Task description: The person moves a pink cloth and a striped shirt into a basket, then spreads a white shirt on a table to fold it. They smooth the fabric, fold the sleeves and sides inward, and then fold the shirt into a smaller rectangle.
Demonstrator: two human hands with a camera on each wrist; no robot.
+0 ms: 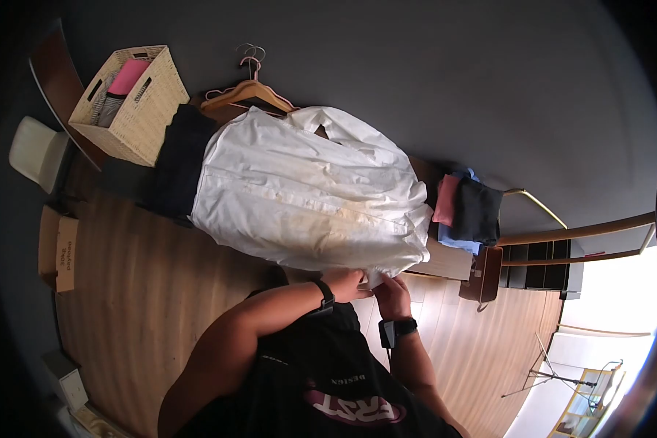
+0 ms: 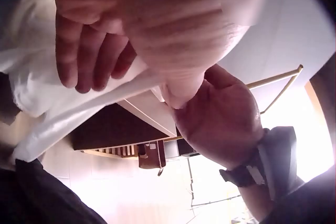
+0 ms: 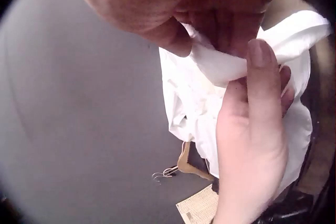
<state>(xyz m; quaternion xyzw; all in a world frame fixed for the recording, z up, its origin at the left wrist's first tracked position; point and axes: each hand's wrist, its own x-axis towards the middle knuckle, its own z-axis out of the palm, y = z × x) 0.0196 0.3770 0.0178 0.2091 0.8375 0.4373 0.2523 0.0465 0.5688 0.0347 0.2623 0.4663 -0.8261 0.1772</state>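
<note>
White shirt (image 1: 306, 182) laid out, yellowish marks.
Left hand (image 1: 345, 283) and right hand (image 1: 392, 298) pinch its near edge, side by side.

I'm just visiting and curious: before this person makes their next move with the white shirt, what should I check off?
1. Left hand has a grip: ok, it pinches the white shirt.
2. Right hand has a grip: ok, it pinches the same bit of cloth.
3. Shirt smooth: not ok, creases run across it.
4. Shirt front fastened all the way: cannot tell, too small to see.
5. Woven basket clear of the shirt: ok, it stands apart.
6. Wooden hanger clear of the shirt: cannot tell, it lies at the far edge.
</note>
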